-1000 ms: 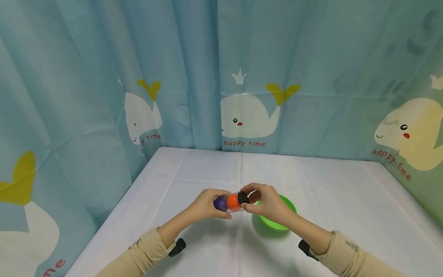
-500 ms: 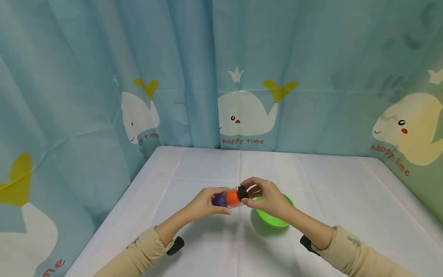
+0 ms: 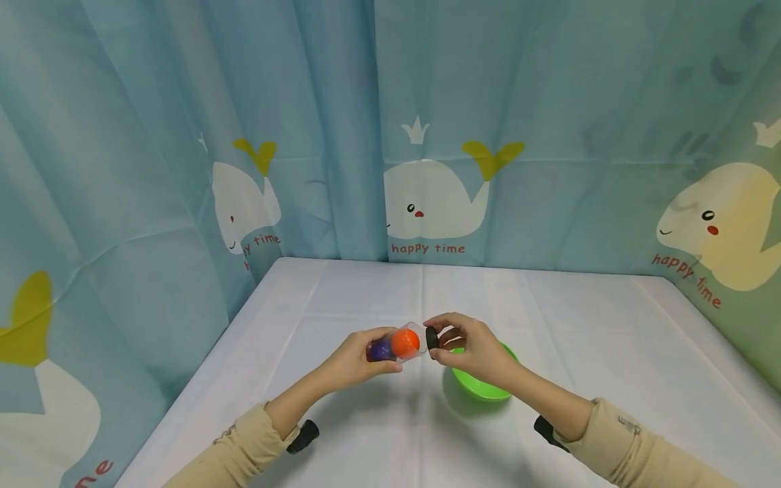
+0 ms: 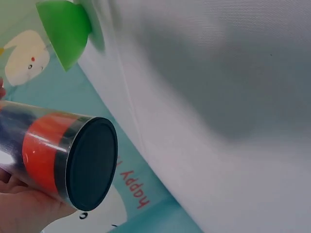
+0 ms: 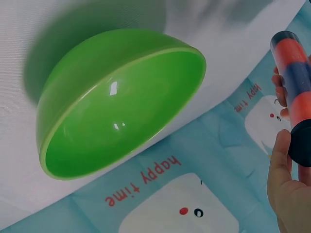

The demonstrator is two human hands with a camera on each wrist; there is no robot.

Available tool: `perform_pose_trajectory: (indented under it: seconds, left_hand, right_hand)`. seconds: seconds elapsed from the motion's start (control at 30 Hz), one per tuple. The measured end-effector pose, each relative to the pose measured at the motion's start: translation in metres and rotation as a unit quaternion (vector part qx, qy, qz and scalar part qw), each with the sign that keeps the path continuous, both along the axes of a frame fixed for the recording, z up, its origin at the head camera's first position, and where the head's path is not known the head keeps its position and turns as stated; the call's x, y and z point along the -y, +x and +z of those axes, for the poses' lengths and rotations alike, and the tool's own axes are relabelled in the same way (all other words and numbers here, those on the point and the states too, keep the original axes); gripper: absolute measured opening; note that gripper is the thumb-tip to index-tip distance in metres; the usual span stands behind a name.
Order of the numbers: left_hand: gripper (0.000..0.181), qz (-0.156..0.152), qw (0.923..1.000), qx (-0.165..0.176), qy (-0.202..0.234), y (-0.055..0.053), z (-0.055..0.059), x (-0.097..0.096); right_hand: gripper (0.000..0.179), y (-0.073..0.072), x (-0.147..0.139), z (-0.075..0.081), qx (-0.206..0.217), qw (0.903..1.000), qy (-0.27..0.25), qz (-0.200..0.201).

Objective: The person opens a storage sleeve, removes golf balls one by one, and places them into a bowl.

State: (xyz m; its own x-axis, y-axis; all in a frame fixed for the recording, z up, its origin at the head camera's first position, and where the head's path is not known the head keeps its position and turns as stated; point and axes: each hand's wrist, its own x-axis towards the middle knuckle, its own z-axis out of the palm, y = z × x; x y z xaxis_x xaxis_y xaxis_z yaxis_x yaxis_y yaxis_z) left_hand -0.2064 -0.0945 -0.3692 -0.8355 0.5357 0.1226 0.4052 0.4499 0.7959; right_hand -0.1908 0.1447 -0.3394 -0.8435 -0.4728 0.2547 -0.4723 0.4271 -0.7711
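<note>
In the head view my left hand (image 3: 354, 360) grips a clear plastic tube (image 3: 413, 332), tilted slightly up towards the right. Inside it show an orange ball (image 3: 405, 344) and a purple ball (image 3: 382, 350); the right wrist view reveals another orange ball (image 5: 290, 51) near the far end. The dark closed base (image 4: 92, 165) of the tube faces the left wrist camera. My right hand (image 3: 476, 349) pinches a round black lid (image 3: 432, 338) between thumb and fingers, a small gap away from the tube's mouth.
A green bowl (image 3: 482, 388) stands on the white-covered table (image 3: 342, 298), below and behind my right hand. Light-blue curtains (image 3: 354, 135) with whale prints rise at the table's back and sides.
The black lid has come off the tube's mouth. My left hand has drawn the tube slightly left, while the right hand stays nearly in place with the lid.
</note>
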Motion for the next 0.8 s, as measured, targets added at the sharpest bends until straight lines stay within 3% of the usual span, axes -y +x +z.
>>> perform_pose_trajectory:
  seconds: [0.13,0.33,0.8]
  left_hand:
    - [0.052,0.020,0.9998,0.008,0.004,0.000,-0.001,0.004]
    - [0.049,0.026,0.9991,0.032,0.014,0.005,0.001,0.012]
    - [0.052,0.029,0.9994,0.018,0.011,0.010,-0.002,0.032]
  right_hand:
    - [0.036,-0.001,0.000,0.000,0.011,0.9999,-0.003,0.001]
    - [0.034,0.000,-0.001,-0.005,0.022,0.9996,-0.017,0.005]
    - [0.033,0.006,0.001,-0.020,0.050,0.9973,-0.049,0.024]
